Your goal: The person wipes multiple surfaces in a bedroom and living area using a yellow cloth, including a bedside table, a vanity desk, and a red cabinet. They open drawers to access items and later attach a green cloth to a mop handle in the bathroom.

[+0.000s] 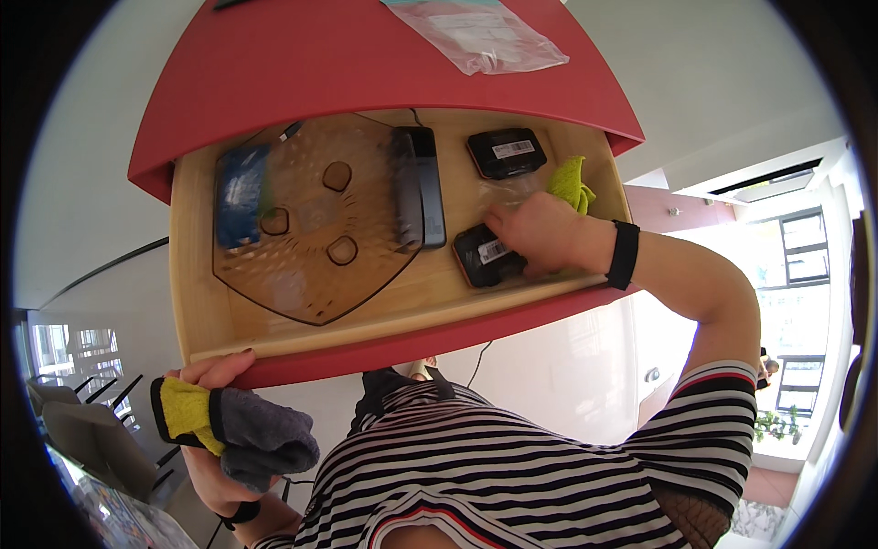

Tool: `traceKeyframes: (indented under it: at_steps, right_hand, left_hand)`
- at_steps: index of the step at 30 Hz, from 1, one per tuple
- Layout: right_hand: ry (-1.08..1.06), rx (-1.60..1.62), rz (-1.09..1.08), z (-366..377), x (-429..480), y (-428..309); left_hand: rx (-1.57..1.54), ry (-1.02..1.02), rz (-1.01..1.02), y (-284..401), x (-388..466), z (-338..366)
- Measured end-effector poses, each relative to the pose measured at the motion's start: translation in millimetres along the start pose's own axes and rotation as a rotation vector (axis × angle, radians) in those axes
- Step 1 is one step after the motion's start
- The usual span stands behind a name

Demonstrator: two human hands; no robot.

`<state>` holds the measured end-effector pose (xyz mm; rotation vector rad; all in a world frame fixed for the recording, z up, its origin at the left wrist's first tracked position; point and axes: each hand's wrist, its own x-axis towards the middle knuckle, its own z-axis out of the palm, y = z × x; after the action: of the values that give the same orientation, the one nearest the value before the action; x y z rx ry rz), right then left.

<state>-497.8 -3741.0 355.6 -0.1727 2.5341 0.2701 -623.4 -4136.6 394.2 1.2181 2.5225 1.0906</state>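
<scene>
My right hand (545,233) is inside a pulled-out wooden drawer (384,291), its fingers around the right end of a small black case (478,255) with a barcode label. A similar black case (506,152) lies farther back, and a crumpled yellow-green cloth (571,184) is beside my wrist. At the drawer's left front corner, my left hand (216,369) holds a folded yellow and grey towel cloth (264,436). Its fingertips rest on the red drawer front (411,351); the cloth hides most of the palm.
A clear shield-shaped plastic sheet (302,274) with three rounded holes covers the drawer's left side, over a blue packet (241,195). Next to it lies a dark flat device (426,185). A clear zip bag (490,38) rests on the red top (329,62). Chairs (96,439) stand at left.
</scene>
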Motion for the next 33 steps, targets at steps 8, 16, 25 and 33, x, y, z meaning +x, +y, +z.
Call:
traceKeyframes:
  at_steps: [8,16,25,33]
  right_hand:
    - [0.186,0.333,0.060,-19,-16,26]
    - [0.056,1.082,0.047,-18,-15,51]
    - [-0.011,0.760,0.137,-7,6,49]
    - [-0.036,0.329,0.304,-10,13,18]
  left_hand:
    - [-0.099,0.049,0.039,3,-3,4]
    - [-0.698,0.116,0.158,-8,1,14]
    - [-0.877,0.464,-0.361,-6,-12,18]
    - [-0.863,0.441,-0.347,18,0,15]
